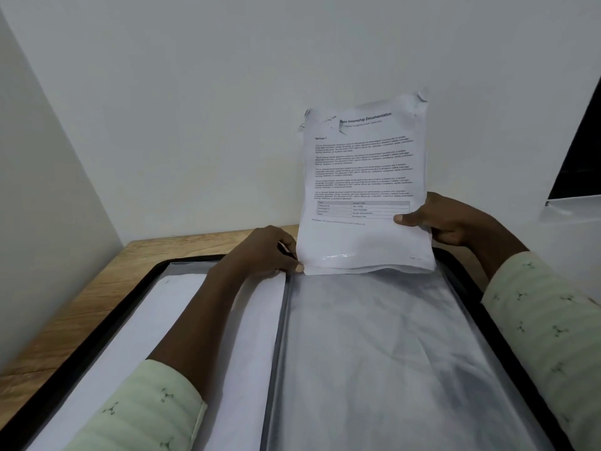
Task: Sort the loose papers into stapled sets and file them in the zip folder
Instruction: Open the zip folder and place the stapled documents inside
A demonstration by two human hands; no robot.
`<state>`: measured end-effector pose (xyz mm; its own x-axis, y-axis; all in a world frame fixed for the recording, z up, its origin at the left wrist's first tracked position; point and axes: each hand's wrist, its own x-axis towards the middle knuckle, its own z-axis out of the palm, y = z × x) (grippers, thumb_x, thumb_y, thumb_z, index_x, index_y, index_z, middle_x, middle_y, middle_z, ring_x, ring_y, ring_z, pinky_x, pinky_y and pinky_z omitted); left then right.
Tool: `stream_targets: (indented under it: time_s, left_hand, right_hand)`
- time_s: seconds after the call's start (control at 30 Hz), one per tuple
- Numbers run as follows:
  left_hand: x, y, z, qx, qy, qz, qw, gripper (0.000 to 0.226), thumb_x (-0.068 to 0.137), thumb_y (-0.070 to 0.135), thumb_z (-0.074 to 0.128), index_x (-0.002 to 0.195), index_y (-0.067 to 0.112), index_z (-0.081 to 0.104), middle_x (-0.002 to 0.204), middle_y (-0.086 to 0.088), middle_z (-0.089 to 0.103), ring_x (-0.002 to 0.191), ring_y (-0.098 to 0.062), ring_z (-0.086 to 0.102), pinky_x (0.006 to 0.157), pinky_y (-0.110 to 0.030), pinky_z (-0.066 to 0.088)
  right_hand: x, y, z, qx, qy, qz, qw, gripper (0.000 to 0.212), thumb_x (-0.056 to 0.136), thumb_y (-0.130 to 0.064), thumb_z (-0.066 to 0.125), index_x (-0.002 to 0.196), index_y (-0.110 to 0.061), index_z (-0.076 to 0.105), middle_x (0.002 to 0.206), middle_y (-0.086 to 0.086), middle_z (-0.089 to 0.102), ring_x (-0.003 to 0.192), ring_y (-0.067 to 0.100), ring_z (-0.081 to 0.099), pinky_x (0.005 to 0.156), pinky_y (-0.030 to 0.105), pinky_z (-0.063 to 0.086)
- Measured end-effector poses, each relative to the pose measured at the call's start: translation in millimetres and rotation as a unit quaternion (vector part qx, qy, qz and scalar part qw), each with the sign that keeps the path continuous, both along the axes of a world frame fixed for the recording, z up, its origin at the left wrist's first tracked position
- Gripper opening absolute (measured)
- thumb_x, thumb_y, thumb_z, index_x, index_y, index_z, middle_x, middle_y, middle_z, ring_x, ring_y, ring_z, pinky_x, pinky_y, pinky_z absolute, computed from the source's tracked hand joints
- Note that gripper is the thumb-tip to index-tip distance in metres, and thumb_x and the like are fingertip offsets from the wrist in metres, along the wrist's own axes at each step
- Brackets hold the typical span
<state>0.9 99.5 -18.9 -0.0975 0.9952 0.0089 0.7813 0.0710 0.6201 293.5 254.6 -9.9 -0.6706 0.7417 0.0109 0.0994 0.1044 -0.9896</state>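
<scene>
A black zip folder (107, 307) lies open on the wooden table, showing a clear plastic sleeve (374, 353) on its right half and a white sheet (136, 327) on its left half. A stapled set of printed papers (364, 177) stands upright at the sleeve's far edge, its bottom edge at the sleeve's mouth. My right hand (445, 222) grips the set's right side, thumb on the front page. My left hand (266, 252) pinches the lower left corner where paper and sleeve meet; I cannot tell which of the two it holds.
The wooden table (65, 320) sits in a corner between two white walls. A dark panel with a white ledge (579, 177) is at the right edge. The folder covers most of the table.
</scene>
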Motion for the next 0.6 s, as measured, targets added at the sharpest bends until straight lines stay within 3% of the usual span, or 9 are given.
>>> stream_targets:
  time_s: [0.07,0.13,0.2,0.27,0.33,0.4,0.47,0.6]
  left_hand:
    - [-4,-1,-2,0.006,-0.039,0.004,0.999,0.022,0.073,0.018,0.086,0.081,0.002,0.073,0.082,-0.019,0.074,0.062,-0.019,0.058,0.057,-0.024,0.044]
    - [-7,-3,-4,-0.002,-0.076,-0.002,0.997,0.023,0.075,0.023,0.085,0.076,0.004,0.072,0.078,-0.022,0.070,0.060,-0.018,0.050,0.058,-0.025,0.038]
    - [-9,-5,-7,-0.012,-0.142,-0.005,0.990,0.026,0.081,0.025,0.081,0.069,0.007,0.067,0.065,-0.014,0.059,0.058,-0.017,0.043,0.056,-0.025,0.032]
    - [-8,-4,-10,0.000,-0.224,-0.001,0.974,0.033,0.089,0.030,0.073,0.070,0.006,0.060,0.062,-0.007,0.049,0.055,-0.015,0.036,0.054,-0.024,0.030]
    - [-4,0,-11,0.036,-0.289,0.030,0.956,0.033,0.089,0.038,0.071,0.090,0.006,0.065,0.076,-0.012,0.060,0.065,-0.019,0.050,0.062,-0.028,0.040]
    - [5,4,-11,0.057,-0.324,0.064,0.942,0.030,0.089,0.037,0.070,0.112,0.017,0.067,0.094,-0.010,0.071,0.071,-0.017,0.062,0.062,-0.028,0.047]
    - [14,10,-12,0.067,-0.338,0.086,0.935,0.024,0.094,0.023,0.068,0.116,0.014,0.066,0.094,-0.010,0.074,0.065,-0.017,0.065,0.053,-0.025,0.049]
    - [21,12,-13,0.056,-0.288,0.096,0.951,0.022,0.088,0.002,0.069,0.109,0.002,0.070,0.092,-0.012,0.073,0.064,-0.015,0.067,0.053,-0.022,0.049]
  right_hand:
    - [1,-4,3,-0.020,0.004,0.010,1.000,0.077,0.056,-0.025,0.094,0.125,-0.018,0.061,0.117,-0.004,0.072,0.106,0.013,0.069,0.084,0.025,0.058]
    - [-2,-7,4,-0.047,0.001,0.011,0.999,0.048,0.082,-0.002,0.070,0.126,-0.016,0.060,0.117,-0.003,0.072,0.105,0.015,0.070,0.088,0.030,0.057]
    - [-3,-8,6,-0.089,0.018,0.004,0.996,0.045,0.088,0.000,0.061,0.131,-0.015,0.059,0.125,0.002,0.069,0.113,0.022,0.067,0.097,0.039,0.052]
    - [-7,-10,7,-0.134,0.077,-0.016,0.988,0.044,0.090,-0.005,0.061,0.132,-0.015,0.059,0.127,0.006,0.067,0.114,0.026,0.066,0.096,0.041,0.053]
    - [-11,-12,6,-0.137,0.120,-0.045,0.982,0.043,0.092,0.001,0.056,0.133,-0.012,0.058,0.129,0.009,0.066,0.111,0.025,0.067,0.087,0.038,0.058]
    - [-13,-13,4,-0.132,0.137,-0.050,0.980,0.047,0.093,0.010,0.050,0.136,-0.008,0.054,0.132,0.011,0.063,0.115,0.026,0.065,0.087,0.036,0.058]
    - [-11,-12,2,-0.131,0.134,-0.044,0.981,0.051,0.093,0.014,0.046,0.140,-0.006,0.050,0.136,0.012,0.060,0.123,0.030,0.059,0.093,0.039,0.053]
    - [-12,-14,9,-0.134,0.118,-0.045,0.983,0.051,0.092,0.014,0.046,0.137,-0.008,0.053,0.131,0.011,0.064,0.116,0.029,0.064,0.093,0.041,0.053]
